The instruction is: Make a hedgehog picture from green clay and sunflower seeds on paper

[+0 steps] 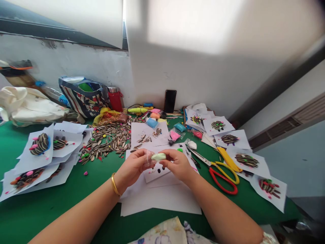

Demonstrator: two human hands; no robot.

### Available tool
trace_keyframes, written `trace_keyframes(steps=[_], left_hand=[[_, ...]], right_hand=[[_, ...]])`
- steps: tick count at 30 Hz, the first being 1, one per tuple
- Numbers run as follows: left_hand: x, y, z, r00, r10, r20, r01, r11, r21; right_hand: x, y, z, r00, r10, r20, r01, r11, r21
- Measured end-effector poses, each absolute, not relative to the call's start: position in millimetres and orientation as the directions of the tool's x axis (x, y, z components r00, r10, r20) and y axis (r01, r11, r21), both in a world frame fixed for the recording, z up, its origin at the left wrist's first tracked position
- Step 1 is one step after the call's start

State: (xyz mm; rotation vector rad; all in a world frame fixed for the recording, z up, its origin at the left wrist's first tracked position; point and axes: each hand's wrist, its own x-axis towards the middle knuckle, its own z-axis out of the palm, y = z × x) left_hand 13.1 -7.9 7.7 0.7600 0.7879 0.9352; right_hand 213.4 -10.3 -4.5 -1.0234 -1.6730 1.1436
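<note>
In the head view, the pale green lump [159, 156] is at the near middle of the scene, raised between both hands above the loose white sheets [162, 203]. The left hand [136, 164] has its fingertips and thumb closed on a crinkled clear wrapper [149, 158] at the lump's left end; whether that end is inside the plastic or only against it cannot be told. The right hand [177, 164] pinches the lump's right end between thumb and fingers. The lump looks soft, so a light grip on the right would probably keep its shape, while the left does best to hold the plastic by its edge and ease it off the surface instead of pressing it in. Working above the paper seems sensible, as crumbs would be easy to spot there, well apart from the striped seeds [109, 140] heaped on the far left. The scissors [223, 178] lie to the right on the green tabletop [88, 189], near the right forearm, so keeping that elbow tucked in seems wise. A small wrapped white lump [192, 145] rests beyond them.
</note>
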Motion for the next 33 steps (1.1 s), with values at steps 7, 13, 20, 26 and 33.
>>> trace_keyframes(steps=[7,13,20,26,33], left_hand=[[12.1,-5.9,8.5,0.348,0.898,-0.268,-0.384,0.397,0.833],[11.6,-6.1,7.9,0.355,0.897,-0.264,-0.377,0.396,0.838],[11.8,-5.8,7.6,0.358,0.91,-0.209,-0.337,0.335,0.88],[14.3,-8.5,8.2,0.34,0.919,-0.2,-0.306,0.309,0.9],[11.2,-4.9,8.3,0.282,0.932,-0.226,-0.291,0.308,0.906]], right_hand=[[215.9,-8.9,-10.4,-0.249,0.933,0.259,0.134,0.298,-0.945],[216.9,-8.1,-8.0,-0.242,0.928,0.282,0.201,0.333,-0.921],[213.8,-9.5,-9.0,-0.341,0.935,0.101,-0.031,0.097,-0.995],[209.4,-10.1,-5.6,-0.294,0.953,0.077,0.036,0.091,-0.995],[216.5,-9.4,-6.0,-0.343,0.882,0.323,0.352,0.439,-0.826]])
